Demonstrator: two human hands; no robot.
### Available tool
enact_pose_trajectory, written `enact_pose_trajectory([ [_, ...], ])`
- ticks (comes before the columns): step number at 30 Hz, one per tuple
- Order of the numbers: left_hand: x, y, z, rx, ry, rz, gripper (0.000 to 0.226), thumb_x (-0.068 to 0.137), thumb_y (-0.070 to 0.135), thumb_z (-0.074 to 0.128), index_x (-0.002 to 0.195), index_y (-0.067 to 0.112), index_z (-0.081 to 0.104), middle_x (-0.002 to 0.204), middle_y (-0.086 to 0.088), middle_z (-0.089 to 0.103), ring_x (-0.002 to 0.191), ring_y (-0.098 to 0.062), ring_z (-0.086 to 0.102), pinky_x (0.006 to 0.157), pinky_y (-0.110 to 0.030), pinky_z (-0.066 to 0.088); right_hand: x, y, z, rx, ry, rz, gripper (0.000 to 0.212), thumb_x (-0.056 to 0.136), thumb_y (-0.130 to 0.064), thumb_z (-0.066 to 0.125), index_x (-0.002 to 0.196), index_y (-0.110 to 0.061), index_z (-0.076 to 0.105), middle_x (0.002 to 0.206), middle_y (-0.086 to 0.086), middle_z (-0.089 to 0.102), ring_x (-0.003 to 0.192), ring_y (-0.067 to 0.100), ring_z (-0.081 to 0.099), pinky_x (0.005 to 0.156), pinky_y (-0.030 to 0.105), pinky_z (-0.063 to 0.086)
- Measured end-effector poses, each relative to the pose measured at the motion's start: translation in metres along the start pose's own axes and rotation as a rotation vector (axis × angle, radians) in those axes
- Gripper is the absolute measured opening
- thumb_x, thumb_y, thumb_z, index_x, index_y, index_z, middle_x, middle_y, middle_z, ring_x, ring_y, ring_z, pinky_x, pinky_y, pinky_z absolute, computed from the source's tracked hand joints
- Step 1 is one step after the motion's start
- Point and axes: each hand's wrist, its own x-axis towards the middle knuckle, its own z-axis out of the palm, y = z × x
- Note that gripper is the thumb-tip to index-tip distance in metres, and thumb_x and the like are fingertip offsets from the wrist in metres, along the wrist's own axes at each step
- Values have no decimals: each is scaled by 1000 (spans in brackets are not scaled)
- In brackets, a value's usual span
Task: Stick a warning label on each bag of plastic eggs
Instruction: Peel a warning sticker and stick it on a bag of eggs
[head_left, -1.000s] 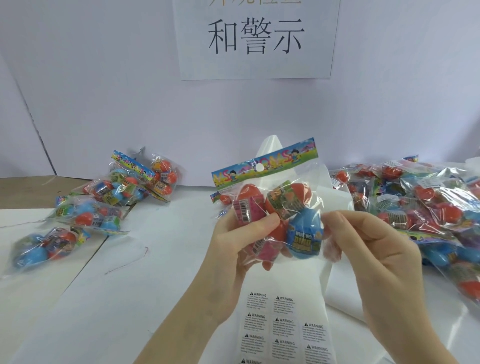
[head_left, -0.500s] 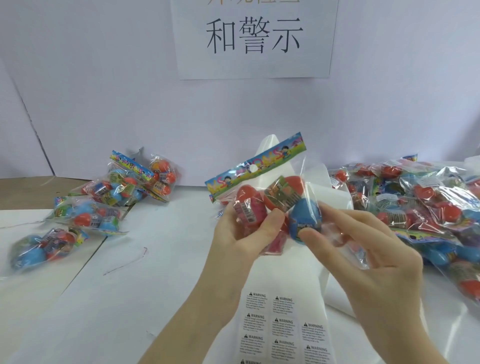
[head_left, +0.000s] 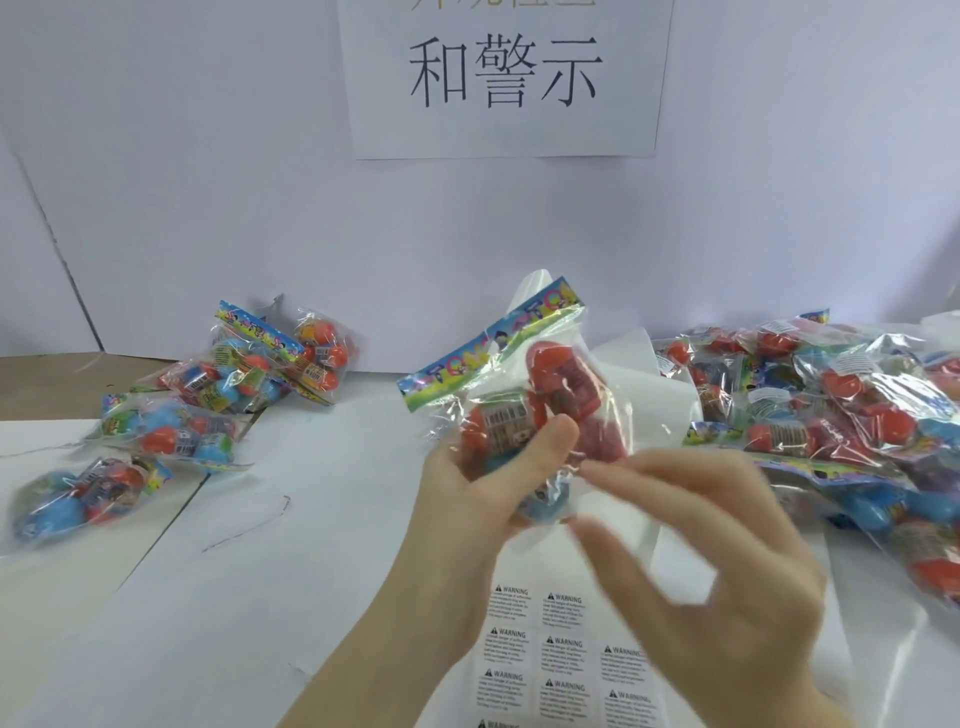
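Note:
My left hand (head_left: 483, 493) grips a clear bag of plastic eggs (head_left: 540, 410) above the table's middle, thumb pressed on its front. The bag is tilted, and its colourful header strip (head_left: 488, 345) slopes up to the right. Red eggs show on top and a blue one sits low behind my fingers. Just right of the bag and lower, my right hand (head_left: 701, 551) is blurred, with its fingers spread and nothing in them. A sheet of warning labels (head_left: 561, 649) lies on the table under both hands.
A big heap of egg bags (head_left: 831, 415) fills the right side of the table. Several more bags (head_left: 208, 405) lie at the left. White backing paper (head_left: 654, 395) curls up behind the held bag. A printed sign (head_left: 506, 78) hangs on the back wall.
The bag has turned in my left hand, so red eggs now face up. My right hand has let go of the bag's right side and moved down and away.

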Motion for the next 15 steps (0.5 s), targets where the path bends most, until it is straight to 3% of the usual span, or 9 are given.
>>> enact_pose_trajectory([
  [3,-2,7,1,23,-19,8,24,49,12,84,69,22,77,71,0,72,56,-8,64,48,-20,50,6,3,-4,-19,88,265,23,82,-36,59,105,-30,57,101,-13,57,81,15,54,74,25,45],
  [7,-2,7,0,69,-27,34,14,59,17,74,71,22,76,71,-1,71,55,-7,62,45,-19,47,9,6,-8,355,30,600,17,75,-39,70,93,-38,72,92,-12,71,83,6,61,74,16,45],
  [11,-2,7,1,101,-17,52,14,59,18,71,72,21,75,71,-2,71,58,-9,63,45,-19,47,11,4,-8,385,34,566,23,69,-29,65,90,-36,72,79,-10,71,72,9,59,68,19,45],
  [15,-1,5,1,100,8,52,14,56,17,72,70,18,74,73,-6,71,58,-12,63,43,-19,46,9,7,-8,367,78,549,18,63,-32,69,77,-42,74,71,-10,69,65,6,55,66,14,44],
])
